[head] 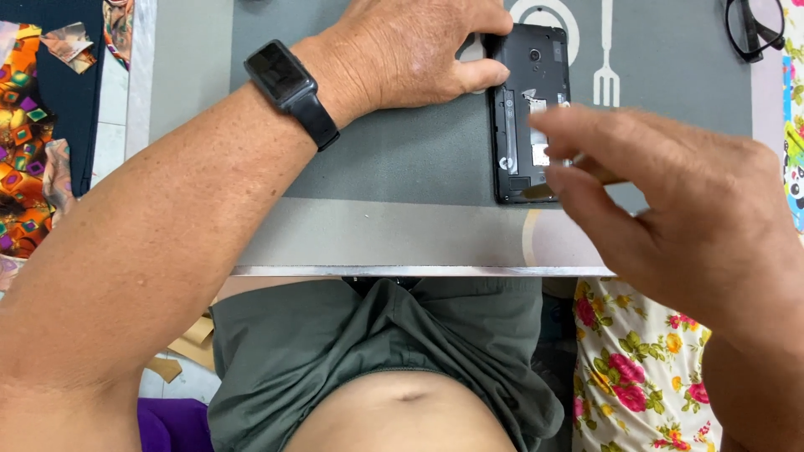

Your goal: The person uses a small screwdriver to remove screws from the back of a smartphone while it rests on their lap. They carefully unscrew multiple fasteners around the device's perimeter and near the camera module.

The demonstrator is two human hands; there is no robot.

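Hovering nearest the table edge, the right hand (670,192) is blurred, fingers loosely spread over the lower right side of the phone (531,84); whether they pinch anything I cannot tell. The opened black phone lies on the grey mat (394,159), long axis running away from the body. Beyond, the left hand (410,50) presses its top-left edge, thumb against the side.

A home, most likely a dining spot: under the hands the worktop (377,238) carries a grey placemat (402,159) printed with plate and fork shapes, with floral cloth (636,360) below the right hand and patterned fabric (29,125) beyond the left arm.
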